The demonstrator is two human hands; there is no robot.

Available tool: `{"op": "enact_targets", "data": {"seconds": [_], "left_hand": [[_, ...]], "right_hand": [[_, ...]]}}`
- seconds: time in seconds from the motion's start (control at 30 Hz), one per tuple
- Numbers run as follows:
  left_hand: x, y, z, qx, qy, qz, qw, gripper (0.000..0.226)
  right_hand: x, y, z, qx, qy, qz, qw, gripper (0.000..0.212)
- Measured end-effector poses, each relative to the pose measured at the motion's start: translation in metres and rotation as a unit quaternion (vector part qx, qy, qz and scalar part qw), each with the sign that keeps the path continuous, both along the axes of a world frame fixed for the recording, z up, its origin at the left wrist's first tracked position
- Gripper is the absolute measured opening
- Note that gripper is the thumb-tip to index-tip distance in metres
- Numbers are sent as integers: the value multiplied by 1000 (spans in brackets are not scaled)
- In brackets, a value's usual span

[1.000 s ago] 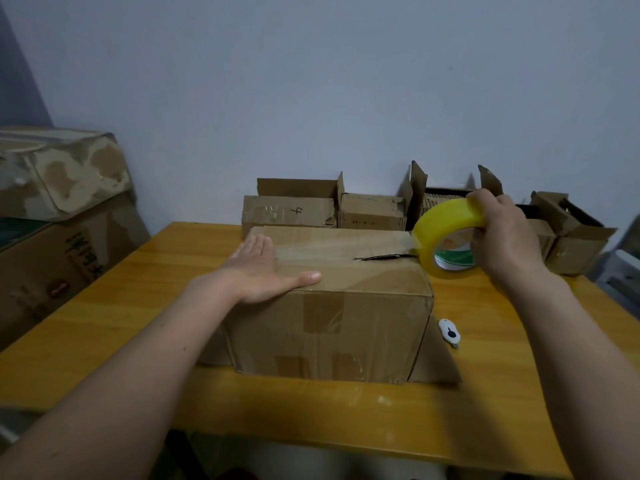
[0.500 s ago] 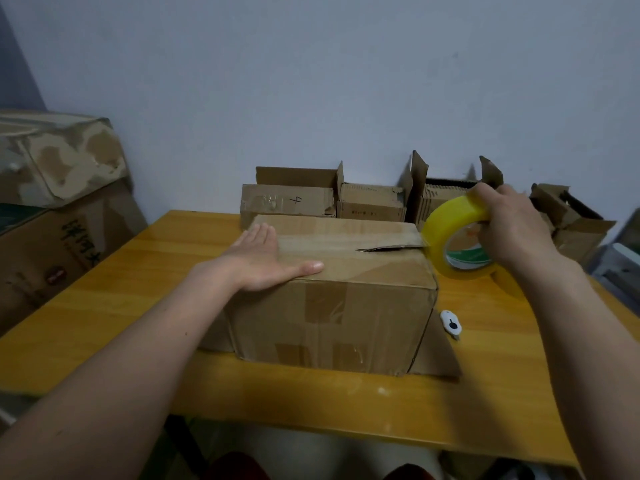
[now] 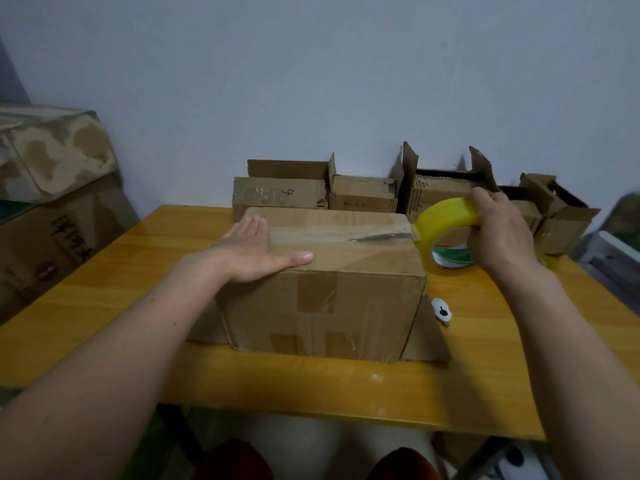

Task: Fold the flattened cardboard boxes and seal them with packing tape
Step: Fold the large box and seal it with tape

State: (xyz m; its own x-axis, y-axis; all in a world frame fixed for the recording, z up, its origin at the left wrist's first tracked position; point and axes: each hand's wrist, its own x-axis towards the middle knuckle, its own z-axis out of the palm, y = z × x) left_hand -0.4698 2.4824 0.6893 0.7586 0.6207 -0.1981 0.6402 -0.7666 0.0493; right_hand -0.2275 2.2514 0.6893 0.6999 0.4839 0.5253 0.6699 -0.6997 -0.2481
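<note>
Pressing, left hand [image 3: 254,252]: flat, fingers straight, on top of the brown cardboard box [image 3: 322,289].
Box: mid wooden table [image 3: 104,289].
Right hand [image 3: 498,230]: gripping yellow packing-tape roll [image 3: 445,237] (at the box's right top edge).
Beside box: 1 small white cutter [image 3: 441,309].

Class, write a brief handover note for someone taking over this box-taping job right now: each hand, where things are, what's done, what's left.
Left hand: flat, pressing the box top.
Right hand: grips the tape roll at the box's right top edge.
Small cutter lies on the table, right of the box.
Done: tape runs along the top seam.
Left: carry tape down the right side, cut, press flat.
</note>
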Motion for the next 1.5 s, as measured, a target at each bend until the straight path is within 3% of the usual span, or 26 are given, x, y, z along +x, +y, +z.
{"op": "enact_targets", "data": {"seconds": [0.2,0.47,0.63,0.8,0.9,1.0,1.1,1.17,1.23,1.33,1.43,1.5], "left_hand": [[0,4,-3,6,-4,-3,1000,134],[2,8,-4,12,5,-2,1000,131],[1,8,-1,12,16,-14,1000,129],[-6,2,12,-9,29,17,999,126],[11,-49,9,-54,17,-60,997,120],[27,-77,-3,-25,-35,-116,992,105],[8,-54,-5,-44,-84,-118,988,77],[-14,-38,-2,-65,-85,-125,986,80],[-34,-25,0,-42,-80,-122,988,85],[-51,-4,2,5,-123,-62,990,82],[-53,14,-7,-37,-272,39,961,52],[-50,14,-16,-12,-331,74,940,28]], "right_hand": [[-5,1,9,-59,-53,-42,996,44],[1,-1,-22,-16,15,-58,998,49],[-8,9,-41,-45,65,-52,996,56],[-32,13,-47,-65,103,5,993,53],[-63,27,-38,-112,116,61,985,45],[-89,39,-30,-139,139,124,973,39],[-102,36,-24,-82,301,250,916,40],[-118,38,-22,-52,412,320,851,54],[-138,51,-28,-45,449,353,820,66],[-173,80,-44,42,510,382,770,64],[-196,104,-58,94,563,406,713,58],[-198,110,-62,116,581,412,692,46]]}}
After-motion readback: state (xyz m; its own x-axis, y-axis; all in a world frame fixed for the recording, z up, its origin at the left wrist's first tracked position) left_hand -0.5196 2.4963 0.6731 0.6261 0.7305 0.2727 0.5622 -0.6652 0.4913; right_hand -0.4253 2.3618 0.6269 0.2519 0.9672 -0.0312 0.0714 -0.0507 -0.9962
